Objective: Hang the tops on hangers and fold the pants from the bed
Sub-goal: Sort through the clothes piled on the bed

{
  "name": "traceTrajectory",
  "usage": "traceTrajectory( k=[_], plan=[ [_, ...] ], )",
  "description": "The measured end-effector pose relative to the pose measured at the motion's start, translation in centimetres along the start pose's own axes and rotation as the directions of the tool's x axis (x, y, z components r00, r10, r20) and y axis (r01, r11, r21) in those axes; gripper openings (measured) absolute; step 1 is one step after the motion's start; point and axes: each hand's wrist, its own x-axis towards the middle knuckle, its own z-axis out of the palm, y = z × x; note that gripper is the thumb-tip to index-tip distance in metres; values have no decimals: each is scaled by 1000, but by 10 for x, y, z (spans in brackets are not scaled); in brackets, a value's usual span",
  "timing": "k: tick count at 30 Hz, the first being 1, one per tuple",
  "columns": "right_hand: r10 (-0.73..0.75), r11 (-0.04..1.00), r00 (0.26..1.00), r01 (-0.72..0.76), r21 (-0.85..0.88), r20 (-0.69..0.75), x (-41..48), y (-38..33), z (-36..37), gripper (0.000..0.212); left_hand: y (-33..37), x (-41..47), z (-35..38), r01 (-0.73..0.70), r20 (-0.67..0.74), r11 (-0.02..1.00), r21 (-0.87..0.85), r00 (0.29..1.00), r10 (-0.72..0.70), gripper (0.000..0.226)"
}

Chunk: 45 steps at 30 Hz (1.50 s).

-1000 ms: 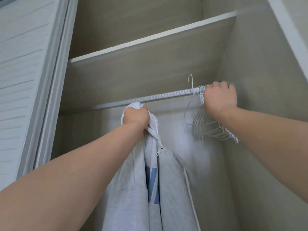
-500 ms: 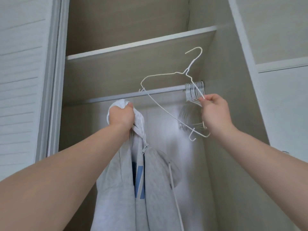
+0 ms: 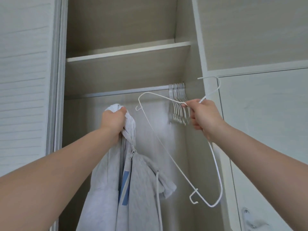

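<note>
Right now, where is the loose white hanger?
Head view, right of centre: the right hand holds the white hanger tilted, right of the grey hoodie, in front of the bunched hangers.

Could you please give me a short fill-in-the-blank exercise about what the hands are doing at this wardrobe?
The left hand grips a grey hoodie with a ____ stripe showing.
The right hand holds one white wire ____ off the rail.
The spare hangers bunch at the rail's ____ end.
Missing words: blue; hanger; right.

grey zip hoodie (image 3: 106,180) hanging bunched beside tilted white wire hanger (image 3: 168,152)
</note>
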Motion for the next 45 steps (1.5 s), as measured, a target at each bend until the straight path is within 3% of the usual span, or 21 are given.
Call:
traceTrajectory(
  k=[3, 6, 12, 22, 31, 35, 38, 42, 45],
  plan=[
    [-40, 999, 999, 40, -36, -8, -22, -23, -39, 19, 20, -38, 11, 6, 5, 1000, 5, 1000, -6, 26],
    [-61, 996, 998, 61, -69, 8, -50, -44, -86, 20, 35, -83, 26, 6, -8, 1000, 14, 1000, -6, 9],
    [-76, 989, 994, 86, -119, 84, -122, -66, -181, 18, 33, -182, 45, 70, -43, 997, 33, 997, -68, 16],
    [104, 981, 970, -63, -184, 221, -272, -41, -293, 27, -6, -331, 26, 248, 21, 950, 190, 966, -256, 18],
    [303, 938, 915, -239, -250, 265, -432, -8, -351, 30, -54, -461, -13, 269, 161, 859, 437, 916, -368, 25],
    [402, 888, 878, -305, -344, 261, -498, -7, -367, 32, -66, -517, -25, 307, 148, 765, 566, 875, -461, 65],
    [412, 862, 872, -281, -421, 263, -537, -11, -369, 28, -73, -555, -33, 273, 176, 718, 640, 858, -483, 68],
    [362, 829, 882, -157, -536, 302, -565, -14, -367, 22, -84, -590, -44, 239, 223, 682, 691, 827, -516, 43],
    [336, 796, 873, -61, -603, 355, -577, -11, -366, 18, -87, -606, -53, 267, 245, 671, 692, 787, -566, 42]
  ],
)
